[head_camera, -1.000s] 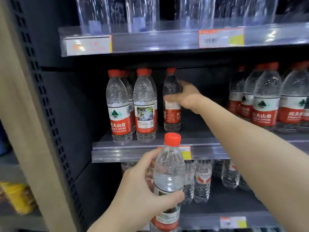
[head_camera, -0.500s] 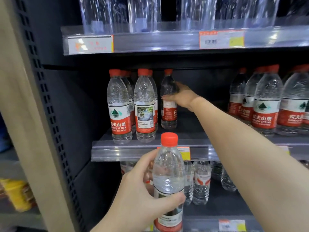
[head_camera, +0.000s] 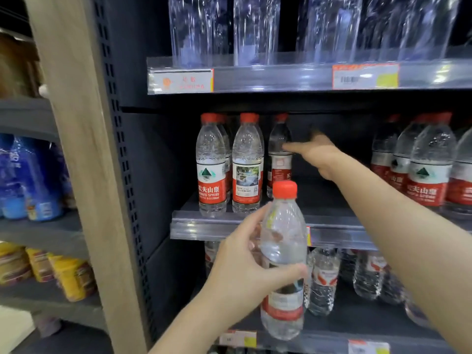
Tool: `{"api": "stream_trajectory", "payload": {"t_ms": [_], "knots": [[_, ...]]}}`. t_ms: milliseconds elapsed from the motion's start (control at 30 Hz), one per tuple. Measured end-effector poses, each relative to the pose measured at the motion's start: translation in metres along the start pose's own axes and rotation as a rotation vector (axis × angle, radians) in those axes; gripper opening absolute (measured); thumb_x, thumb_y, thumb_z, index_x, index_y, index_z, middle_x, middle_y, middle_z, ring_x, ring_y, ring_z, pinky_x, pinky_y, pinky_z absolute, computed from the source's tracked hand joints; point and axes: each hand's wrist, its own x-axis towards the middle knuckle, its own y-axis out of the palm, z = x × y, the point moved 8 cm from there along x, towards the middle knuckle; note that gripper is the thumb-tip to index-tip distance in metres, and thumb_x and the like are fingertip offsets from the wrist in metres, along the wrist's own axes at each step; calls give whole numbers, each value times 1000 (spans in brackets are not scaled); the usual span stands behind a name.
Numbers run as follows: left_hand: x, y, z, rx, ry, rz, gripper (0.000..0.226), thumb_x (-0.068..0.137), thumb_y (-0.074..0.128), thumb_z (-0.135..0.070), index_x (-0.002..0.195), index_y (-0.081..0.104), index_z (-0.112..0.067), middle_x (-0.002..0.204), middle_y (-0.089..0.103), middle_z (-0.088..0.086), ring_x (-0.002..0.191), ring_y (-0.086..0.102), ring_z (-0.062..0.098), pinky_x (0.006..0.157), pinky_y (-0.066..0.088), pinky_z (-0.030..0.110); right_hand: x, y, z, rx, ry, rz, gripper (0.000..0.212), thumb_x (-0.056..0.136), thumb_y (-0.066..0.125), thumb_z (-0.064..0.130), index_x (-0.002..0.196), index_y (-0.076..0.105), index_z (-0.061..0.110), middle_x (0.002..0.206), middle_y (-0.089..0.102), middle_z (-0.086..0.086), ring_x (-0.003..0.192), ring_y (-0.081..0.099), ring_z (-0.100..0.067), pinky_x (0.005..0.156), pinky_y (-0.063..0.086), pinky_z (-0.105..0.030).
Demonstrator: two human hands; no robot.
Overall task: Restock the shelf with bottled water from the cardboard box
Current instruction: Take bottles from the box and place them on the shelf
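The bottle (head_camera: 286, 233) in front is looking like clear, shiny plastic. Its cap (head_camera: 284, 189) is looking like smooth plastic, and its label (head_camera: 282, 306) is shining glossy. The shelf edge (head_camera: 217, 227) is gleaming like see-through plastic. The post (head_camera: 76, 149) is showing matt wood grain. The side panel (head_camera: 158, 175) is looking matt, like painted metal. The price tag (head_camera: 365, 76) is looking like paper.

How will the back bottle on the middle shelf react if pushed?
Likely tippy: the back bottle is tall and narrow, and the right hand is at its upper half. It looks full, so probably fairly heavy.
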Motion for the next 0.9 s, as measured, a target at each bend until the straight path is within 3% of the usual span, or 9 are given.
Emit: {"api": "stream_trajectory", "payload": {"t_ms": [167,300,433,500,600,700,767,833,900], "knots": [[45,-9,-25,-18,-33,-132,92,65,101,-32,136,43,-40,122,74,-13,104,74,0,91,60,28,-84,-28,15,151,-32,260,25,96,64,11,120,69,18,117,77,-12,101,77,-23,91,57,-37],[86,-10,-36,21,-36,-197,86,64,102,-38,126,43,-29,118,69,-11,106,69,5,94,58,34,-142,-29,17,110,-71,508,46,85,75,29,130,66,34,118,78,-2,109,75,-20,96,56,-41],[120,-3,-43,60,-11,-164,81,64,101,-38,122,45,-28,111,71,-10,101,68,3,86,58,33,-156,-19,24,9,-166,499,68,81,82,29,121,52,75,112,78,11,102,75,-9,78,60,-20],[133,0,-46,62,-2,-161,78,64,101,-37,121,48,-28,109,71,-10,98,70,3,80,59,31,-144,-19,25,-9,-238,372,72,85,80,16,131,53,64,106,80,9,93,76,-7,73,59,-19],[149,5,-47,20,6,-169,70,66,99,-35,121,55,-30,107,72,-11,97,72,4,79,62,30,-127,-24,22,62,-226,241,65,83,81,9,131,62,48,100,81,1,93,78,-16,79,62,-34],[157,15,-50,9,33,-165,72,82,86,-42,146,54,-33,125,72,-9,112,71,10,99,60,39,-113,-30,20,137,-205,198,58,83,83,12,115,66,58,97,82,-4,90,79,-19,70,62,-30],[157,21,-52,49,32,-142,80,96,71,-49,164,32,-38,149,59,-9,132,59,12,110,49,34,-106,-32,22,136,-215,160,64,83,83,12,100,63,71,95,82,1,88,79,-15,71,61,-31],[157,21,-50,127,9,-134,81,103,59,-53,169,14,-38,136,62,-13,121,58,8,97,46,27,-100,-33,24,109,-236,115,68,82,84,14,94,58,76,93,82,6,87,78,-9,74,60,-30],[156,18,-48,192,-12,-161,78,106,51,-52,170,9,-36,116,64,-9,114,61,16,92,50,33,-97,-29,26,74,-255,87,65,78,86,22,110,56,70,95,81,9,90,77,-6,78,60,-29]]}}
